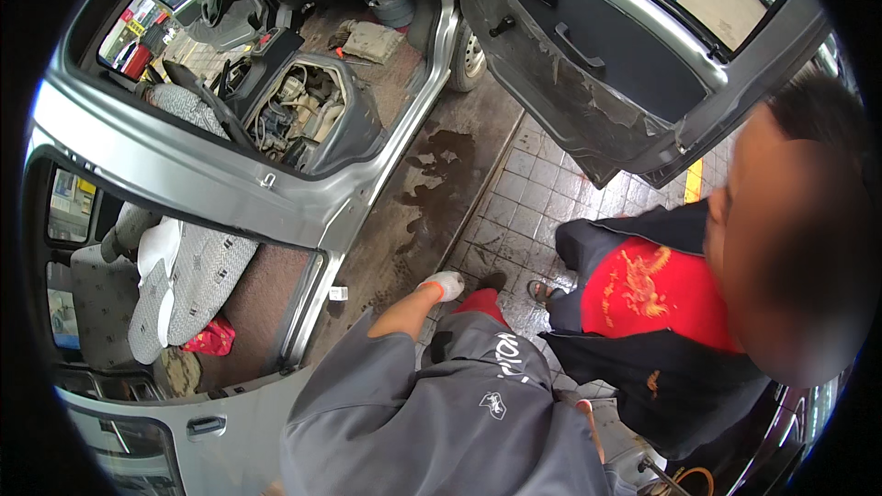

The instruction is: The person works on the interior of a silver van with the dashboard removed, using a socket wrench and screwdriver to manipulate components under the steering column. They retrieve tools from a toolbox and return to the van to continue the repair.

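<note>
My left hand (448,285), in a white glove with an orange cuff, hangs beside my leg, between the van's sill and the tiled floor. Its fingers look curled in, and nothing shows in them. By my right hip only the forearm and a sliver of my right hand (585,405) come into sight; its fingers are hidden. Ahead on the left stands a silver van (211,142) with its front door (597,46) swung wide. Inside, the seat is tipped up and the engine (299,110) lies exposed in its opening. Neither hand touches the van.
Close on my right stands another person in a black jacket and red shirt (643,289). A wet patch (436,170) stains the floor beside the sill. A folded cloth (372,41) and a grey bucket (393,9) sit in the front footwell. Behind, a rear seat (96,298) shows.
</note>
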A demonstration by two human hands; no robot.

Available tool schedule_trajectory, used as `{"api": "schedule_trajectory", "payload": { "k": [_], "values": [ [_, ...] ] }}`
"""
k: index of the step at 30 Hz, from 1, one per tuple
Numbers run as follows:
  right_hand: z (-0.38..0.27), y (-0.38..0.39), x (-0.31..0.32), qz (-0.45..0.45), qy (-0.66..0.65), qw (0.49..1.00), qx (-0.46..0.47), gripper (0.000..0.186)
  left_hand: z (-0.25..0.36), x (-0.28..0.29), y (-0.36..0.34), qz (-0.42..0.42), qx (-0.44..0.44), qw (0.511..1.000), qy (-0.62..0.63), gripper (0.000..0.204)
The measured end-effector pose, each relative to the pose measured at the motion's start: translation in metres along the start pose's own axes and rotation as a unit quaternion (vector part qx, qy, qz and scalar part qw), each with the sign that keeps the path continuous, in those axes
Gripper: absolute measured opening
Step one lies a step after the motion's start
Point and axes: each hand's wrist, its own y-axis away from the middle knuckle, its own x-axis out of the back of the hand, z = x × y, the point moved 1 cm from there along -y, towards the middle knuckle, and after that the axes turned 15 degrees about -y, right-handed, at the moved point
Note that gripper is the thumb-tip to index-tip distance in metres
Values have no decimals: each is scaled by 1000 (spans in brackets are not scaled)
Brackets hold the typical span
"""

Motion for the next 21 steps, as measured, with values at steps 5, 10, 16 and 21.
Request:
{"api": "schedule_trajectory", "payload": {
  "k": [5, 10, 16, 21],
  "values": [
    [62, -13, 24, -89, 71, 992, -60, 42, -3, -61, 54, 57, 38, 995, 74, 46],
    [68, 12, 39, -174, -31, 967, -183, 21, -16, -112, 96, 33, 59, 995, 69, 49],
    [44, 39, 35, -184, -32, 969, -161, 14, -63, -174, 123, -16, 125, 989, 73, 54],
    [29, 36, 27, -197, -48, 975, -87, 21, -86, -180, 122, 6, 143, 986, 86, 56]
  ]
}}
